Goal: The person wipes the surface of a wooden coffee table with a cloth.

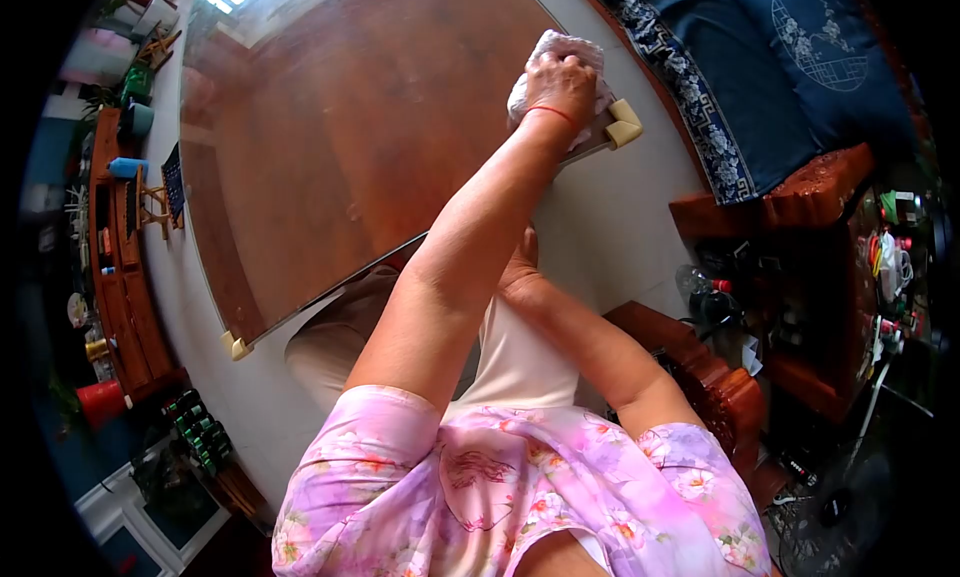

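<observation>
My left hand (pixel 562 83) is closed on a crumpled white cloth (pixel 519 97), pressing it on the table's top near one corner. A red string circles that wrist. The brown table (pixel 330 167) has a shiny, reflecting surface. A beige corner guard (pixel 625 124) sits just beside the cloth, and another corner guard (pixel 234 346) caps the near left corner. Below my crossing left forearm, my right hand (pixel 519 260) is low by my knee, partly covered by that arm. Its fingers are mostly hidden.
A sofa with dark blue cushions (pixel 780 67) and a carved wooden armrest (pixel 775 194) stands on the right. Cables and small items (pixel 888 262) clutter that side. A wooden cabinet (pixel 125 277) runs along the left, near a red pot (pixel 100 402).
</observation>
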`<state>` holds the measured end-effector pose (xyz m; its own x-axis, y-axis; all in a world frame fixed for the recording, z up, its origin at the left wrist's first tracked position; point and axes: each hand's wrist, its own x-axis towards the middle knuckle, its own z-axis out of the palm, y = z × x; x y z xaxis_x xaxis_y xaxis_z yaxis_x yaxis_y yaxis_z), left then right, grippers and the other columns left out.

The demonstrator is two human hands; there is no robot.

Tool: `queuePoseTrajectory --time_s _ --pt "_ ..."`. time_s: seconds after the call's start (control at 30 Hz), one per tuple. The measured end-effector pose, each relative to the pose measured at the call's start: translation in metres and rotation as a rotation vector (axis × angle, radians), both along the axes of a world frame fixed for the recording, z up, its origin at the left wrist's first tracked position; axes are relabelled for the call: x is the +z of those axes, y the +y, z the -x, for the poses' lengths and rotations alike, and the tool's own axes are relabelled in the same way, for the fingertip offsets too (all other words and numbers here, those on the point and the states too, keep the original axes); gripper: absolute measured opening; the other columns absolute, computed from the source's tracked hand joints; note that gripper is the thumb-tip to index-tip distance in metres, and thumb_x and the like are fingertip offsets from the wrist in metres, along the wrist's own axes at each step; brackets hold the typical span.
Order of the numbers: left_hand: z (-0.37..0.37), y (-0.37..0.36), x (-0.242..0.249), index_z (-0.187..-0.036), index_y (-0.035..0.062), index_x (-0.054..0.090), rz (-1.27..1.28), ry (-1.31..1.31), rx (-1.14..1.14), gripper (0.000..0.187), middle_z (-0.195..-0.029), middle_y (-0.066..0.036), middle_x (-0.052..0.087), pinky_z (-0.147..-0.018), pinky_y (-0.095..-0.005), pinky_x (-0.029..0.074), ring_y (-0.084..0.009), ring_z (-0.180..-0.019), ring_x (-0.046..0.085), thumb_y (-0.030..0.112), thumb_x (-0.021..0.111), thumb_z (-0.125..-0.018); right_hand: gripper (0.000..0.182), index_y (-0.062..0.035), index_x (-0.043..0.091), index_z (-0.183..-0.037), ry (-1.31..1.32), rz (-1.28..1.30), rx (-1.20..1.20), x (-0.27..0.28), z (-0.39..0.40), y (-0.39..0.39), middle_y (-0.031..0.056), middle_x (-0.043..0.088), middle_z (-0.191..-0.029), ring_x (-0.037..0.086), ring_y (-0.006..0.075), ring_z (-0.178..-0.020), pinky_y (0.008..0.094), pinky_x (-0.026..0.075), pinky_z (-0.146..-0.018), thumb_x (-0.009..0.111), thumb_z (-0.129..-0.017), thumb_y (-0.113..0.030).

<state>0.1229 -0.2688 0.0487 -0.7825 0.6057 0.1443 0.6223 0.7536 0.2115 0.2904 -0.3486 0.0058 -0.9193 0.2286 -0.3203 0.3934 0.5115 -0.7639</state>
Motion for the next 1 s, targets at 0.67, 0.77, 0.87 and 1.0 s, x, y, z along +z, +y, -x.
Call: queuePoseTrajectory --time_s 0.67,0.77,0.87,1.0 --pt "-0.021 -0.181 0.012 -0.104 0.0241 0.066 0.043 -0.015 0.291 0.027 -0.115 -0.001 0.061 -0.091 -0.045 0.042 -0.0244 -0.113 0.054 0.023 0.06 -0.077 0.032 -0.004 0.059 -0.09 0.224 -0.643 0.06 -0.015 0.0 -0.026 0.0169 0.062 -0.093 0.062 0.0356 -0.085 0.0462 0.051 -0.073 0.06 -0.077 -0.033" --pt "-0.022 -0.227 0.009 -0.109 0.0264 0.065 0.082 0.01 0.406 0.033 -0.118 -0.001 0.06 -0.093 -0.0443 0.042 -0.0247 -0.114 0.053 0.021 0.059 -0.077 0.034 -0.0036 0.059 -0.091 0.128 -0.638 0.083 -0.015 0.005 -0.024 0.0171 0.063 -0.097 0.061 0.0353 -0.091 0.0465 0.051 -0.077 0.059 -0.079 -0.035" --pt "-0.03 -0.283 0.01 -0.113 0.0272 0.063 0.132 0.004 0.525 0.038 -0.122 0.001 0.058 -0.095 -0.0422 0.041 -0.0232 -0.117 0.051 0.023 0.061 -0.075 0.036 -0.0031 0.059 -0.094 0.099 -0.655 0.128 -0.004 0.003 -0.027 0.0173 0.063 -0.099 0.061 0.035 -0.095 0.0461 0.05 -0.08 0.057 -0.082 -0.036" --pt "-0.047 -0.354 0.012 -0.117 0.0287 0.06 0.195 0.006 0.65 0.044 -0.124 0.003 0.057 -0.094 -0.0417 0.043 -0.0233 -0.116 0.051 0.024 0.062 -0.073 0.037 -0.0027 0.059 -0.098 0.108 -0.71 0.141 -0.005 0.001 -0.026 0.017 0.063 -0.1 0.06 0.0347 -0.097 0.0458 0.05 -0.082 0.054 -0.083 -0.036"
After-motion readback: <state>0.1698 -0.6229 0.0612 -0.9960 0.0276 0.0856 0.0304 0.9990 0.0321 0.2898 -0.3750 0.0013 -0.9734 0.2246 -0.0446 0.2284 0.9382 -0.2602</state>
